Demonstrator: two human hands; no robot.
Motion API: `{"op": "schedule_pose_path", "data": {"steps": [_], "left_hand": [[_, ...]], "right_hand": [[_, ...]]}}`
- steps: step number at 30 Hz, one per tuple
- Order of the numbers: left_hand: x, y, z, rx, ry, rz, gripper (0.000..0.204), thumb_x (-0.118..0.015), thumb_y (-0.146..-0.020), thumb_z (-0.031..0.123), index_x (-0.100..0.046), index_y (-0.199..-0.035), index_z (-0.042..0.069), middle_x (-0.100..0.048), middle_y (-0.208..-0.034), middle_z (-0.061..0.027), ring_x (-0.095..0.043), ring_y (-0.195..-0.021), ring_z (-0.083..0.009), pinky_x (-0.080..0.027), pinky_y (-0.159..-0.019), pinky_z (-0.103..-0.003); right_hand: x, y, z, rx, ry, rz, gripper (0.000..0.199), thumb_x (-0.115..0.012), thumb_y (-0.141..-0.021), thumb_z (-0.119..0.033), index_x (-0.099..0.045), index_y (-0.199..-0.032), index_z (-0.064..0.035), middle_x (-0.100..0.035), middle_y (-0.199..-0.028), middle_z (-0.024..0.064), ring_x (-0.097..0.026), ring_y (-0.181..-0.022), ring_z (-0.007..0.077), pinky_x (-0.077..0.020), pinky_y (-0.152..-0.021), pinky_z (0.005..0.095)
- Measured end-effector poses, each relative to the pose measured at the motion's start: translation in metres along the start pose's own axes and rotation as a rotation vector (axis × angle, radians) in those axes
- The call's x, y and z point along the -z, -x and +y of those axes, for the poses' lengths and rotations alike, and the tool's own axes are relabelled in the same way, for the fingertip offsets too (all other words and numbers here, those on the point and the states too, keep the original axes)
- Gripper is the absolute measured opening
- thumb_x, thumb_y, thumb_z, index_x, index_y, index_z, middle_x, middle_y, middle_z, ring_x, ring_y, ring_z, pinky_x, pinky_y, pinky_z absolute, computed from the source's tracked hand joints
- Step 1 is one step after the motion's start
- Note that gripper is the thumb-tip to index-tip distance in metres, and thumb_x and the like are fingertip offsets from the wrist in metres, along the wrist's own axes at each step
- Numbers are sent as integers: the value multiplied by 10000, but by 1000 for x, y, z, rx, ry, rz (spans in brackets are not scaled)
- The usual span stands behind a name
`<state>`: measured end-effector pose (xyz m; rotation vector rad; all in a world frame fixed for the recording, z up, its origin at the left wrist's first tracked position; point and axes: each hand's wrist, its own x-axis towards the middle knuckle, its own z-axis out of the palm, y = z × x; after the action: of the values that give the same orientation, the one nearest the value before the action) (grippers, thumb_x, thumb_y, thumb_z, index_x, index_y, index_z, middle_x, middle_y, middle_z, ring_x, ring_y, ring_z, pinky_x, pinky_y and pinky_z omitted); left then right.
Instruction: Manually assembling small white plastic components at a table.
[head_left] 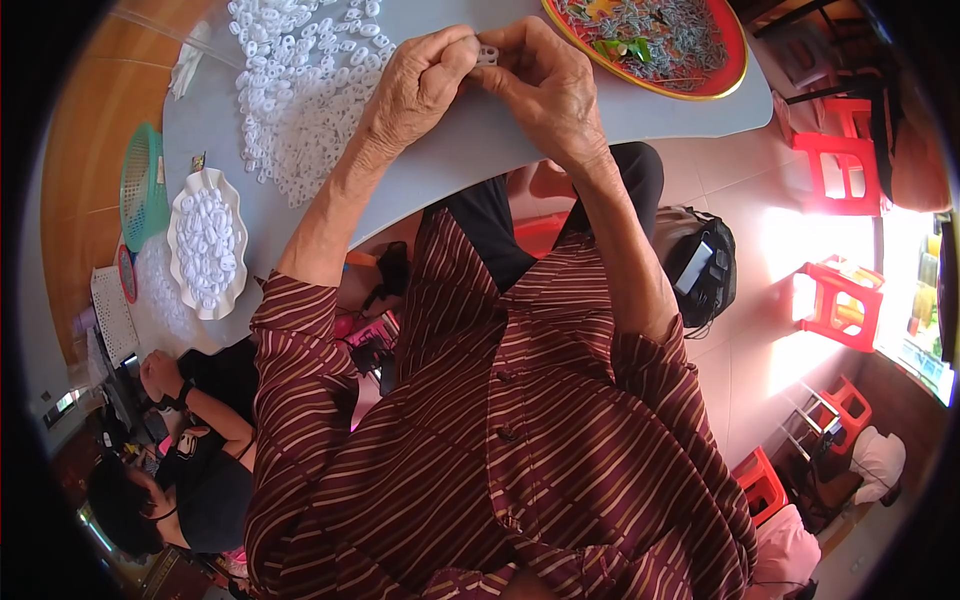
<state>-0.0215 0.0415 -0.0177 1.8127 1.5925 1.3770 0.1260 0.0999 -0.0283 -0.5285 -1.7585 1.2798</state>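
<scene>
My right hand [548, 88] pinches a small whitish oval plastic piece with two holes [487, 56] between thumb and fingers, above the table. Pressed up against its other end is my left hand [428, 78], its fingers curled closed; what they hold, if anything, is hidden. Left of my hands spreads a heap of small white plastic pieces with holes [300, 100]. Close on the right stands a round red tray with a gold rim [737, 75], filled with thin grey metal-looking bits and a few green and orange scraps.
On the grey table [640, 122], a white scalloped dish [232, 292] holds more white pieces, near a green mesh basket [140, 195]. Another person in black [215, 490] is at the left. Red stools [845, 165] and a black bag [718, 290] are on the right.
</scene>
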Motion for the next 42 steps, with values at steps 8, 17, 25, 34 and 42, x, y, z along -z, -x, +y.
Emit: {"op": "schedule_pose_path", "data": {"steps": [8, 17, 25, 34, 42], "left_hand": [[1, 1, -1, 0, -1, 1, 230, -486, -914, 200, -472, -849, -20, -369, -627, -76, -344, -579, -137, -381, -535, -284], [-2, 5, 11, 53, -5, 26, 182, -477, -908, 152, -495, -880, -27, -397, -631, -68, -373, -586, -125, -393, -548, -271], [-3, 3, 9, 143, 17, 67, 216, -481, -923, 182, -530, -942, -27, -434, -631, -63, -403, -594, -101, -405, -563, -270], [-2, 6, 22, 228, 333, 12, 396, -418, -967, 345, -521, -835, -14, -514, -675, -11, -432, -608, -84, -388, -574, -233], [-6, 16, 53, 288, 538, -170, 412, -393, -974, 343, -500, -753, 11, -499, -660, -31, -456, -619, -97, -413, -628, -248]], "right_hand": [[-2, -1, -1, -6, 22, 4, 188, -683, -753, -34, -579, -899, 23, -654, -731, 108, -647, -678, 145, -505, -624, 263], [0, 2, -8, 41, 71, 24, 165, -677, -748, -17, -584, -877, 28, -659, -740, 119, -658, -690, 163, -512, -631, 261], [-1, 0, 0, -37, -157, 15, 191, -668, -780, -19, -600, -949, 38, -666, -786, 100, -635, -737, 116, -507, -673, 247], [13, -15, -21, -35, -117, -14, 181, -611, -843, -28, -590, -1005, 51, -648, -827, 68, -612, -728, 112, -495, -672, 219], [100, -229, -34, 182, 351, 316, 155, -630, -832, -110, -649, -930, 9, -617, -710, 28, -533, -572, 100, -446, -551, 237]]}}
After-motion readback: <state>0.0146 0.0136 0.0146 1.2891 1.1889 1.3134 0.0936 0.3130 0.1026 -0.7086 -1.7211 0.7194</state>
